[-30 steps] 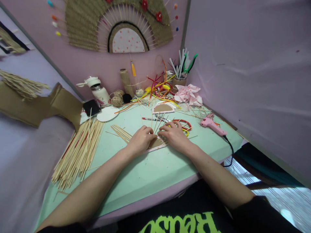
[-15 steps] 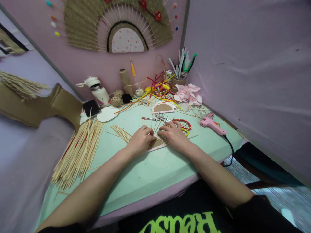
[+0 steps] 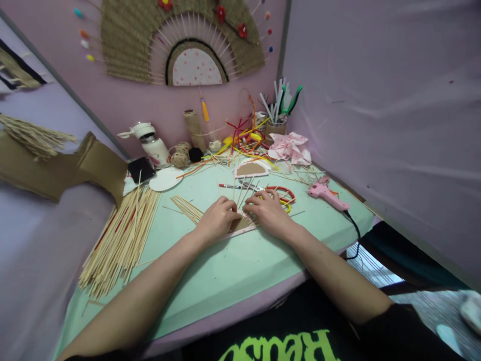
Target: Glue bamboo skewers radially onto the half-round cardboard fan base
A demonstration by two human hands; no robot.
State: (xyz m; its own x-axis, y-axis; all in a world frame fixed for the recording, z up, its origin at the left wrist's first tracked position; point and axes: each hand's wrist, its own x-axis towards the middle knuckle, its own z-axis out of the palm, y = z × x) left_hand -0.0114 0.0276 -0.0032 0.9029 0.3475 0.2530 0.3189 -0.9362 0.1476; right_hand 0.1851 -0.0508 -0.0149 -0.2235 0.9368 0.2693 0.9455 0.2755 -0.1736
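A half-circle of cardboard (image 3: 238, 226) with a pale pink-dotted edge lies on the table under both my hands. Several thin wooden sticks (image 3: 242, 193) fan out from it, away from me. My left hand (image 3: 218, 218) is closed at its left side, thumb and fingertips pinched together on a stick; the exact contact is partly hidden. With fingers spread and bent, my right hand (image 3: 267, 211) rests over the sticks and the cardboard's right part. Just beyond it lie red and yellow handled scissors (image 3: 281, 193).
Bundles of wooden sticks (image 3: 120, 240) lie at left. A pink glue gun (image 3: 328, 194) with a black cord is at right. Behind are a second half-circle (image 3: 251, 169), a white bottle (image 3: 155, 145), twine (image 3: 180, 155) and a stick-filled cup (image 3: 275, 131). A large fan (image 3: 128, 45) hangs above.
The camera view has tilted up slightly, so the wall items sit a little lower. Both hands keep nearly the same pose over the cardboard.
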